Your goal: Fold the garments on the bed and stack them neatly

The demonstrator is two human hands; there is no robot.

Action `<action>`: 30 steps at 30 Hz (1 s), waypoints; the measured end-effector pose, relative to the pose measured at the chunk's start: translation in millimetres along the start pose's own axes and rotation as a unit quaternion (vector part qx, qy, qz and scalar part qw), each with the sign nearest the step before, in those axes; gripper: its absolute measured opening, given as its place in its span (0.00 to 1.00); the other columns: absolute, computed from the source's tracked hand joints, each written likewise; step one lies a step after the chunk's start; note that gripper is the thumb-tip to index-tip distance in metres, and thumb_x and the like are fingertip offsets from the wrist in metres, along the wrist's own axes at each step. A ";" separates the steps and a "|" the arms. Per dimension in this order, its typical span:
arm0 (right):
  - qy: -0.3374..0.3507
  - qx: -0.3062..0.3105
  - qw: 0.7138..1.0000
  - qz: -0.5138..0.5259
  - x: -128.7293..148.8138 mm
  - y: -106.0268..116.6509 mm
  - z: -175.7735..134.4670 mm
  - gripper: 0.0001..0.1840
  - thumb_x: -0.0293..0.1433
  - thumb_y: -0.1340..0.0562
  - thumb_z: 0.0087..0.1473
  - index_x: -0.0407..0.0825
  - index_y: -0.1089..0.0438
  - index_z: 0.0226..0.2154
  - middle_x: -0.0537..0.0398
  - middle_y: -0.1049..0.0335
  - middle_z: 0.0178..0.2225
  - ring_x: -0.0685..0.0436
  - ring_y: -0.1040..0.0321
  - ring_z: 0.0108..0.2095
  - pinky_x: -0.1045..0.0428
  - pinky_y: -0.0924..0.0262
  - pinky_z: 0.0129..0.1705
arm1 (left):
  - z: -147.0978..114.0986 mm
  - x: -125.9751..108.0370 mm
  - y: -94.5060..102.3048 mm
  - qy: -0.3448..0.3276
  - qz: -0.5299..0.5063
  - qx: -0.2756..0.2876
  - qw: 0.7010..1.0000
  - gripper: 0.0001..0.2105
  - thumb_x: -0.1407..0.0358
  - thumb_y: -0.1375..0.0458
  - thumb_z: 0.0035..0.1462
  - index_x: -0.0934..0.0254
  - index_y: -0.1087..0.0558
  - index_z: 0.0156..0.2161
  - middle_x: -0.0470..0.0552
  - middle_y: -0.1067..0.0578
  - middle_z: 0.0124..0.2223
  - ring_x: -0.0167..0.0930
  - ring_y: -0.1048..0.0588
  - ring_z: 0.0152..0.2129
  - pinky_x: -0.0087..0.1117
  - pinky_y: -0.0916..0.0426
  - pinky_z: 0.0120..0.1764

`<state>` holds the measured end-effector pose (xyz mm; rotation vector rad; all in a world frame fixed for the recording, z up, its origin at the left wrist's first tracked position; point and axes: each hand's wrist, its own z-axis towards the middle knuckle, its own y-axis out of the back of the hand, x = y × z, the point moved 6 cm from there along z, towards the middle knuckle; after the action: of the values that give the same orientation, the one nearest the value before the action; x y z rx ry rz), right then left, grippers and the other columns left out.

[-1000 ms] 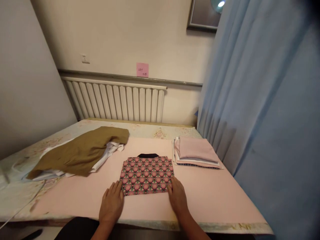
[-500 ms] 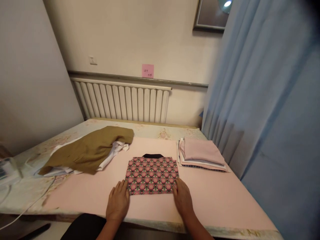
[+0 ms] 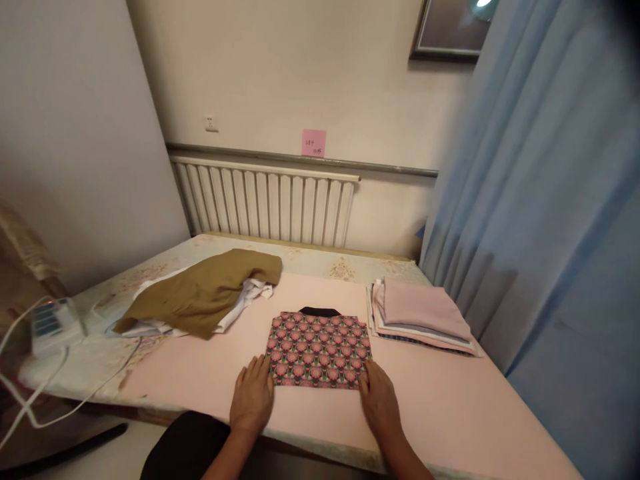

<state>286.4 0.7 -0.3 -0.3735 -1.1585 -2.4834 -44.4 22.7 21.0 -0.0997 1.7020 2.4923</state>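
Observation:
A folded shirt (image 3: 320, 350) with a pink floral print lies flat in front of me, its dark collar (image 3: 321, 311) pointing away. At its lower left edge my left hand (image 3: 253, 393) is closed, fingers close together against the fabric. My right hand (image 3: 379, 399) grips the lower right edge, fingertips bent at the cloth. The undersides of both grips are hidden. Both hands rest low, near the pink mat (image 3: 320, 413) under the shirt.
To the left, an olive garment (image 3: 210, 290) lies loosely over white clothes. Folded clothes (image 3: 425, 310) are stacked on the right, beside a blue curtain (image 3: 530, 200). White cables (image 3: 50, 387) trail at the far left. A radiator (image 3: 270, 200) stands behind the table.
The view has turned slightly left, so everything sits further right in the picture. Both hands stay at the shirt's lower side edges, and the shirt looks unchanged.

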 end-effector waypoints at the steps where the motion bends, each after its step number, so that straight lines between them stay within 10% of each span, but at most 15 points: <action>1: -0.001 0.002 1.000 0.002 0.6 0.6 0.3 0.22 0.40 0.50 0.64 0.45 0.34 0.52 0.40 0.31 0.51 0.37 0.35 0.52 0.39 0.40 0.56 | -0.2 0.1 -0.1 0.000 0.000 0.000 1.000 0.21 0.69 0.55 0.62 0.66 0.33 0.58 0.55 0.31 0.60 0.36 0.37 0.59 0.41 0.46 0.60; 30: -0.003 0.011 1.000 0.005 1.9 2.5 0.9 0.22 0.40 0.51 0.64 0.45 0.34 0.52 0.40 0.31 0.51 0.37 0.35 0.52 0.39 0.40 0.56 | -1.3 0.5 -0.9 -0.004 -0.008 -0.014 1.000 0.21 0.69 0.55 0.62 0.67 0.32 0.57 0.56 0.30 0.59 0.38 0.36 0.59 0.43 0.45 0.60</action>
<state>285.9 -0.6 2.7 -0.3798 -1.1817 -2.4598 -44.8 21.9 19.6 -0.1066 1.6570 2.5020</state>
